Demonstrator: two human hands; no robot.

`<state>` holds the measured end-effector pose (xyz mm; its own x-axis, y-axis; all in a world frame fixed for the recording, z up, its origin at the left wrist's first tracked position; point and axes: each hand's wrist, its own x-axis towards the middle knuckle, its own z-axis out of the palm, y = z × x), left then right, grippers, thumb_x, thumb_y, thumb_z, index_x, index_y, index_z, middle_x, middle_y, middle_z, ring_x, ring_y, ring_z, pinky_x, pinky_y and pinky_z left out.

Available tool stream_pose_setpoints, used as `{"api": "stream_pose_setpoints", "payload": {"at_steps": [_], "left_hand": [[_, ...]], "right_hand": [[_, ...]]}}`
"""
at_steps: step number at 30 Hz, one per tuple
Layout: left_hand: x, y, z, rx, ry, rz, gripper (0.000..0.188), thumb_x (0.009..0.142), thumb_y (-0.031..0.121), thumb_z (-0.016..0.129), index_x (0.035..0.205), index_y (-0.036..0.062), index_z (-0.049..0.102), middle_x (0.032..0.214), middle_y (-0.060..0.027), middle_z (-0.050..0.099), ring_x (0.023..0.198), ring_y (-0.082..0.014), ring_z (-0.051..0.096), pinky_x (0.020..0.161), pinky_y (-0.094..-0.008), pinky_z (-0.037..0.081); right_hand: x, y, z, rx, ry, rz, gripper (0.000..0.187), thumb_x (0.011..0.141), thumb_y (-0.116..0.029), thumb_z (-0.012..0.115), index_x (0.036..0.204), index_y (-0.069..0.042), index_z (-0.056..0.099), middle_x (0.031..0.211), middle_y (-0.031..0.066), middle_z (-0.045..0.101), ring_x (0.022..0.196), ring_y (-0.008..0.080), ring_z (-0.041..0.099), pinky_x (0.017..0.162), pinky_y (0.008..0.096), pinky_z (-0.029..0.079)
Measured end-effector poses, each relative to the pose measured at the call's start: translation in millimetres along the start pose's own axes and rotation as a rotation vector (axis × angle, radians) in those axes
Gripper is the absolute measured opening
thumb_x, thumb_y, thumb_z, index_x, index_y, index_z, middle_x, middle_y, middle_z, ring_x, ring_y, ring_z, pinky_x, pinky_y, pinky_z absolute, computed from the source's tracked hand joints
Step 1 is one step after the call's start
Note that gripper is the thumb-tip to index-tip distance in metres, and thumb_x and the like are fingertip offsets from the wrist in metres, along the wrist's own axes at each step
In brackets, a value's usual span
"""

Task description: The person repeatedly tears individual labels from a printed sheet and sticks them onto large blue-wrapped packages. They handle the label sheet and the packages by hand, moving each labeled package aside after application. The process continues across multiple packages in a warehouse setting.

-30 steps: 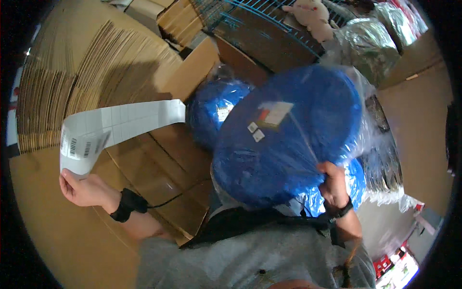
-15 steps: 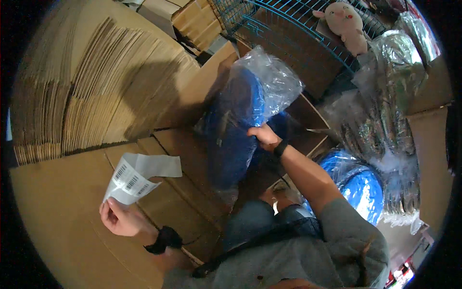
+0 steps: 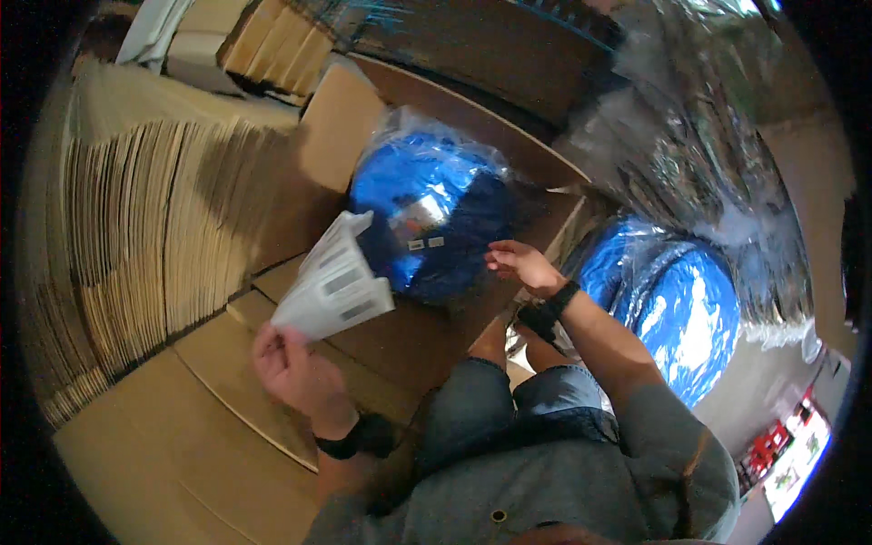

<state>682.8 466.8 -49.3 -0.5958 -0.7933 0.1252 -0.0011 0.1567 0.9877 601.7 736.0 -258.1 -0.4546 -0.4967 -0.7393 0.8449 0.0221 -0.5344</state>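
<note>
A strip of white barcode labels (image 3: 343, 277) is pinched at its lower corner by my left hand (image 3: 304, 377), and it bends over the open cardboard box (image 3: 500, 123). Inside that box lies a round, flat blue item (image 3: 418, 186) wrapped in clear plastic, its face up with small labels on it. The label strip covers part of its left edge. My right hand (image 3: 527, 267) is just off the right side of the blue item, holding nothing, with fingers loosely apart and a dark band on the wrist.
Stacked flattened cartons (image 3: 163, 245) stand at the left. More blue items (image 3: 686, 309) in clear plastic are at the right, below a heap of clear plastic bags (image 3: 699, 173). A large cardboard flap (image 3: 182, 436) spreads at the lower left.
The plastic-wrapped blue item was upright in my right hand; it now lies flat in the box, released. My left hand has moved right with the label strip, toward the box.
</note>
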Motion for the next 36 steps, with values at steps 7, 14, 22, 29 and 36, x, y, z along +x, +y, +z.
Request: {"api": "stream_pose_setpoints", "payload": {"at_steps": [7, 14, 22, 29, 36], "left_hand": [[-80.5, 35.8, 103.2, -0.175, -0.643, 0.016, 0.035, 0.074, 0.001, 0.062, 0.105, 0.0034, 0.046, 0.103, -0.0129, 0.054, 0.094, -0.0196, 0.052, 0.084, -0.0329, 0.043], [-154.7, 58.5, 183.4, 0.01, -1.323, -0.024, 0.034, 0.07, -0.011, 0.057, 0.101, -0.0021, 0.048, 0.098, -0.0184, 0.057, 0.087, -0.0195, 0.057, 0.074, -0.0289, 0.048], [-283.3, 55.8, 272.0, 0.106, -1.655, -0.265, 0.061, 0.071, -0.012, 0.055, 0.124, -0.0008, 0.027, 0.11, -0.0197, 0.051, 0.1, -0.0217, 0.053, 0.083, -0.0304, 0.044], [-382.5, 50.2, 311.1, 0.091, -1.773, -0.295, 0.071, 0.071, -0.008, 0.06, 0.13, 0.0049, 0.02, 0.102, -0.0141, 0.056, 0.09, -0.018, 0.056, 0.077, -0.029, 0.045], [-443.7, 46.0, 324.5, 0.065, -1.667, -0.781, 0.069, 0.075, -0.005, 0.06, 0.131, -0.0002, 0.02, 0.105, -0.0157, 0.055, 0.093, -0.018, 0.055, 0.082, -0.0301, 0.044]], "right_hand": [[-153.2, -25.3, -14.4, 0.195, 0.046, -0.375, 0.04, 0.091, -0.031, 0.044, 0.117, 0.0, 0.049, 0.11, 0.0077, 0.056, 0.101, 0.0142, 0.051, 0.087, 0.0275, 0.038], [-240.5, -4.6, -61.5, 0.494, 0.128, -0.705, 0.058, 0.092, -0.045, 0.03, 0.12, 0.004, 0.044, 0.116, 0.011, 0.052, 0.107, 0.0177, 0.048, 0.093, 0.0314, 0.035], [-326.9, 40.9, -142.9, 0.833, 0.273, -0.891, 0.044, 0.084, -0.011, 0.055, 0.124, -0.001, 0.038, 0.111, 0.0065, 0.055, 0.1, 0.0117, 0.053, 0.086, 0.0252, 0.041], [-374.6, 86.7, -194.8, 0.801, 0.534, -0.932, 0.054, 0.079, 0.005, 0.055, 0.128, -0.001, 0.032, 0.111, 0.0074, 0.055, 0.097, 0.0129, 0.055, 0.083, 0.0268, 0.045], [-398.1, 122.2, -218.3, 0.99, 0.69, -0.954, 0.053, 0.079, 0.008, 0.052, 0.128, 0.0, 0.032, 0.108, 0.009, 0.057, 0.095, 0.0134, 0.056, 0.081, 0.0258, 0.045]]}}
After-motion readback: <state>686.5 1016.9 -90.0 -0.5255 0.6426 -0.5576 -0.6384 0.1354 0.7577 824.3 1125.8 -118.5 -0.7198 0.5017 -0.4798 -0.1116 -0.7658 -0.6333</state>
